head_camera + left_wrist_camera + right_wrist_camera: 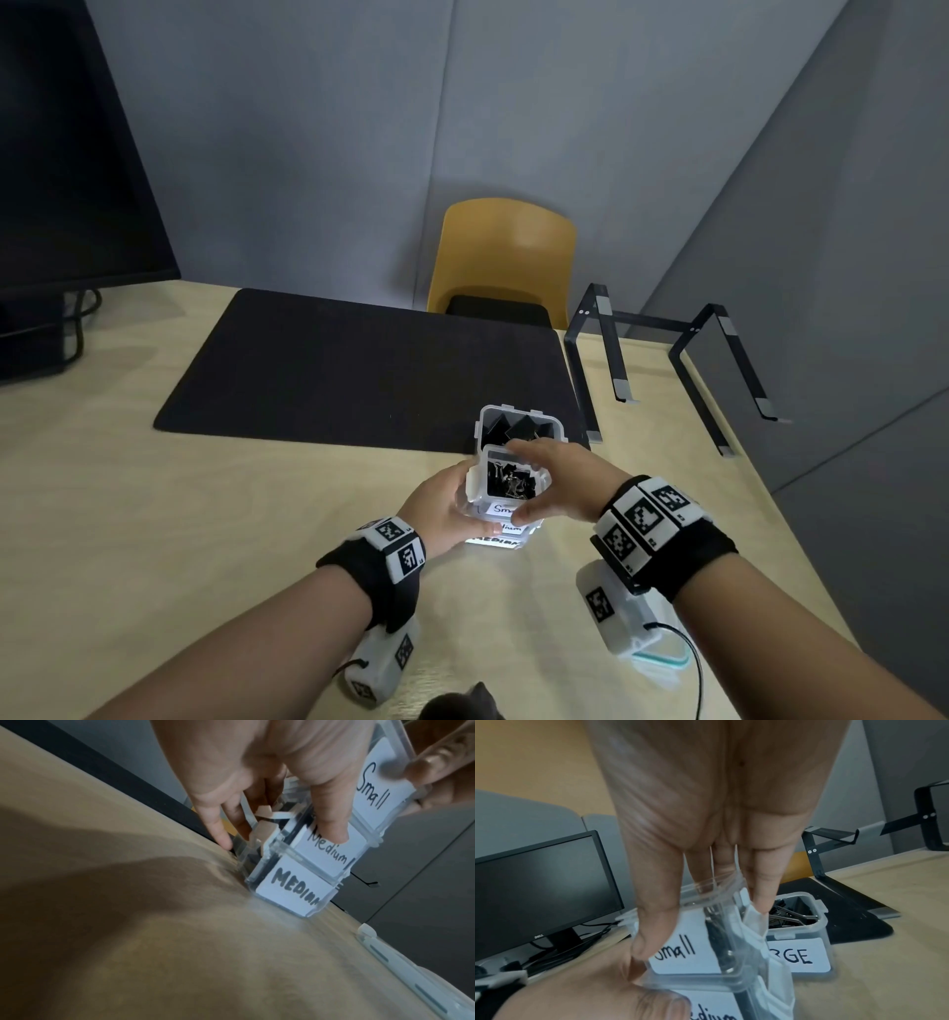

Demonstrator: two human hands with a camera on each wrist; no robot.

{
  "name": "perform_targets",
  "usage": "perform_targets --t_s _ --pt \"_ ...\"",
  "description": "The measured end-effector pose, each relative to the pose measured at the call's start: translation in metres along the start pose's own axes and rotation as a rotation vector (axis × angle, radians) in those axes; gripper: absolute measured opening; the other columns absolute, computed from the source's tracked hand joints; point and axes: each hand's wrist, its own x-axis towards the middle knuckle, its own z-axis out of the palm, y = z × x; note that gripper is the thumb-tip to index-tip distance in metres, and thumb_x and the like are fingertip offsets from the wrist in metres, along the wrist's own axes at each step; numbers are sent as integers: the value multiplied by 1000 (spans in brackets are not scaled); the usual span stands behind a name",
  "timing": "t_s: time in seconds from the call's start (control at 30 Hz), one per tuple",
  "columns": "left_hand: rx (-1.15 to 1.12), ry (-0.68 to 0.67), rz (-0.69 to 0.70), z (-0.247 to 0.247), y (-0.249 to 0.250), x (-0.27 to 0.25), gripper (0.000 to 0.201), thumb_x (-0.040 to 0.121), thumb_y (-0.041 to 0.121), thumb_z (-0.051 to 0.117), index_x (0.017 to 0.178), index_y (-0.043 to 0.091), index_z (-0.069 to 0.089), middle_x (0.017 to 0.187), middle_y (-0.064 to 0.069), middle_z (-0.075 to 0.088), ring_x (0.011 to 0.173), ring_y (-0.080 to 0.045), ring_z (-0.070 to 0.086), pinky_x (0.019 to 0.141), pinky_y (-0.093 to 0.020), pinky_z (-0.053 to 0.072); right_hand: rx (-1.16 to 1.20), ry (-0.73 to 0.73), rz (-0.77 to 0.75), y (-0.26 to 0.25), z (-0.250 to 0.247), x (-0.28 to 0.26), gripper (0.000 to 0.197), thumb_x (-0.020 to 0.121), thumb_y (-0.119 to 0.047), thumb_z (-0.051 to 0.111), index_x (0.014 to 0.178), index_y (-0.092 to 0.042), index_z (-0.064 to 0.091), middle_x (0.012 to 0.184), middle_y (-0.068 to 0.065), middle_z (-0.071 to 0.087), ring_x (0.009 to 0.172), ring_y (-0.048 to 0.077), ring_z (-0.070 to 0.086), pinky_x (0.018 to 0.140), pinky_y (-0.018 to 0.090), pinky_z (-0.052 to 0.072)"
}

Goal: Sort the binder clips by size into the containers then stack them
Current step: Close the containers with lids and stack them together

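- A stack of three clear containers stood on the table (215, 524), near its front right part, just off the corner of a black mat (328, 370).
- The top one, the Small container (506, 485), was lidless and full of small binder clips (511, 480); its white label read "Small" in the wrist views.
- Under it sat a container labelled Medium (327, 850), and at the bottom another labelled MEDIUM (295, 890), resting on the table.
- The right hand (557, 475) held the Small container from above: thumb on the labelled near face, fingers (765, 888) reaching over the far rim, a narrow grip closed on it.
- The left hand (444, 509) steadied the stack from the left side, thumb pressed on the Medium label and fingers wrapped round the far side, its grip closed on the lower containers.
- Just behind the stack, on the mat's corner, stood a larger open LARGE container (521, 424) with big black clips inside.
- A dark monitor (67, 154) stood at the table's far left, a black metal stand (667, 354) at the far right, and a yellow chair (506, 257) beyond the table.
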Motion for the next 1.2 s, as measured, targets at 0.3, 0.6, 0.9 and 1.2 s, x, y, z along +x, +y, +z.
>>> perform_targets --t_s 0.3,0.6,0.9,1.2 --pt "57 -8 -41 1 -5 1 84 59 40 80 134 27 45 112 15 65 99 -2 62 92 -34 51 25 -137 7 2 -9 -2 84 82 -32 69 149 -28 18 150 -7 33 135 15 35 110 28 28" --pt "242 -15 -101 -6 4 -2 79 71 33 77 139 28 37 118 2 40 95 -9 52 88 -20 46 95 -126 31 1 -8 -3 83 81 -27 72 148 -25 23 148 -3 38 135 14 36 106 24 28" --pt "52 72 -98 -20 15 -8 43 80 1 55 116 25 57 113 3 52 94 -9 58 78 -14 42 94 -117 39 4 -6 -2 85 79 -28 73 148 -27 23 148 -4 38 135 14 37 108 26 29" --pt "-138 124 -100 -22 27 -10 32 82 -3 47 89 27 57 99 5 66 97 -13 63 85 -31 51 95 -105 43 5 -5 -1 85 79 -28 74 148 -28 23 149 -4 37 135 14 36 110 28 30"
